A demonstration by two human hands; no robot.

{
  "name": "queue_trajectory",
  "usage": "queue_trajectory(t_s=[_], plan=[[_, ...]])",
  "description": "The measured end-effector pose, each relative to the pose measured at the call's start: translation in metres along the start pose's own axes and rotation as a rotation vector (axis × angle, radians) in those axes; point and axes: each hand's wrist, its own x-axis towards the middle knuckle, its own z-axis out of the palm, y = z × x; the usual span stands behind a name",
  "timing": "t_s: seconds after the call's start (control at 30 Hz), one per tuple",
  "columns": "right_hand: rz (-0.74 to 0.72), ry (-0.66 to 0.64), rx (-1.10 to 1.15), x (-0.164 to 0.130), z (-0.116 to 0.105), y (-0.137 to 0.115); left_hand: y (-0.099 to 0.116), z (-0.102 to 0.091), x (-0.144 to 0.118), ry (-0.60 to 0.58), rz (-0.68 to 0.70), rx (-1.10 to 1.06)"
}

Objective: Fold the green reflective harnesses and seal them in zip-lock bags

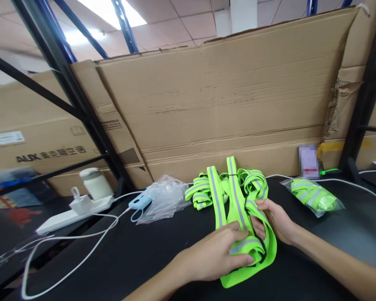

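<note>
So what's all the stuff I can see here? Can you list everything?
reflective strap vest: one, neon yellow-green with grey stripes, on the black table, partly folded in both hands
bagged vest: one, same green, in clear plastic, right side of table
empty plastic bags: a small crumpled pile, clear, left of the vest
power strip: one, white, left side of table, with a plug in it
cables: several, white, trailing over the table
white jar: one, behind the power strip
cardboard sheets: several, brown, standing behind the table
table: one, black
left hand: pressing on the folded straps
right hand: gripping the straps' right side
</note>
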Motion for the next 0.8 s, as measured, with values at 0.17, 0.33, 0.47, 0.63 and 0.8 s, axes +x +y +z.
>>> queue_trajectory(t_s=[0.17,0.33,0.47,0.63,0.8], plan=[[0.020,0.016,-0.100,-0.003,-0.003,0.003,-0.005,0.011,-0.005,0.042,-0.036,0.025],[0.046,-0.170,-0.234,-0.009,0.002,-0.006,-0.003,0.015,-0.004,0.073,-0.054,0.014],[0.153,-0.276,-0.374,-0.012,0.007,-0.011,0.001,0.014,-0.007,0.085,-0.073,0.011],[0.214,-0.345,-0.483,-0.013,0.010,-0.009,-0.006,0.016,-0.023,0.177,-0.167,0.074],[0.018,-0.347,-0.727,-0.012,0.008,-0.003,-0.016,0.019,-0.038,0.262,-0.263,0.043]])
